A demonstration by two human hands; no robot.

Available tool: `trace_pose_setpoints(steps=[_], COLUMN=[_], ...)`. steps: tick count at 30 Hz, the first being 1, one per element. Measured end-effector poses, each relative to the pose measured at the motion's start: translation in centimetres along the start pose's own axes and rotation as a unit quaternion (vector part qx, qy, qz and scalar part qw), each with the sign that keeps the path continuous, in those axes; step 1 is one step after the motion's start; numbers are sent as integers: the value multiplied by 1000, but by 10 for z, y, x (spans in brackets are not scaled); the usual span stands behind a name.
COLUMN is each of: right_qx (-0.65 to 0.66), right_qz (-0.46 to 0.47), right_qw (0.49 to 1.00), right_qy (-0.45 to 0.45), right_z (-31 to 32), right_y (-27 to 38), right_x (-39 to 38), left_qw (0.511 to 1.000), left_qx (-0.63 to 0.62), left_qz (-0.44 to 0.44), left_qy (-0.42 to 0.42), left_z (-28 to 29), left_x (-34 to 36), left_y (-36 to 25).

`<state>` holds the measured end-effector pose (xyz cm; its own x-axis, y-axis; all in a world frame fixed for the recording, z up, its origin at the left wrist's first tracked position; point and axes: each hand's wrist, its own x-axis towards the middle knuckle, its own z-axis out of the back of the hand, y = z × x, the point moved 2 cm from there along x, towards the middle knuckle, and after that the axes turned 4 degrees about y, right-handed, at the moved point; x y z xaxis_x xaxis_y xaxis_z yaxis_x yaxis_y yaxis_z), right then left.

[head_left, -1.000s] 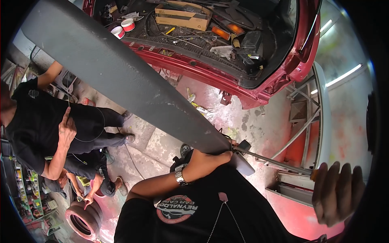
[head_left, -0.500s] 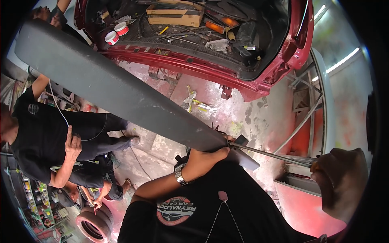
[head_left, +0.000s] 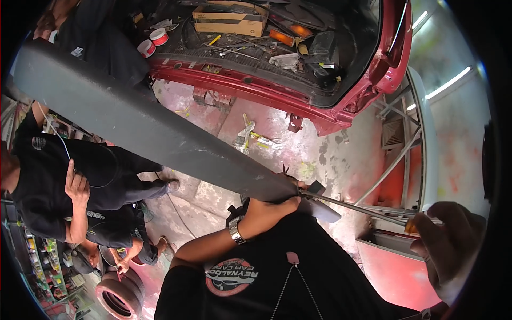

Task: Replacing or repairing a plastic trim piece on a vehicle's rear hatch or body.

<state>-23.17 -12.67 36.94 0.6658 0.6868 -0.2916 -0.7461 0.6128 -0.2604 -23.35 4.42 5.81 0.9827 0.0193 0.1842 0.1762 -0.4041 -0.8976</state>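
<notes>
A long grey bumper (head_left: 160, 133) slants from the upper left down to my chest. My left hand (head_left: 273, 209), with a metal watch on its wrist, grips the bumper's near end, thumb on top. At the right, my right hand (head_left: 453, 240) is closed around the orange handle of a long-shafted screwdriver (head_left: 362, 206), its fingers partly in shadow. The screwdriver's tip meets the bumper's end beside my left thumb; what it touches there is hidden. A dark bracket-like piece (head_left: 314, 189) sticks out by the tip.
A red car's open trunk (head_left: 245, 80) holds a cardboard box (head_left: 229, 18), tins and loose parts. A person in black (head_left: 58, 165) stands left with a thin wire; another crouches by tires (head_left: 120, 296). Someone in dark clothes (head_left: 106, 42) is at the bumper's far end.
My right hand has turned on the screwdriver handle, its fingers looser and more of the orange showing. The far end of the bumper has shifted slightly lower left. A dark-clothed person moved in beside it.
</notes>
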Motion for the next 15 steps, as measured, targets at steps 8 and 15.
trace_pose_setpoints(steps=[8,15], right_qx=[128,81], right_qz=[64,44], right_qw=[986,994], right_qy=[-84,-65], right_z=[-7,-3], right_y=[-19,-6], right_x=[-14,-17], left_qw=[1000,997], left_qx=[4,27], left_qz=[4,-26], left_qy=[21,67], left_z=[4,8], left_x=[-4,-3], left_y=[0,1])
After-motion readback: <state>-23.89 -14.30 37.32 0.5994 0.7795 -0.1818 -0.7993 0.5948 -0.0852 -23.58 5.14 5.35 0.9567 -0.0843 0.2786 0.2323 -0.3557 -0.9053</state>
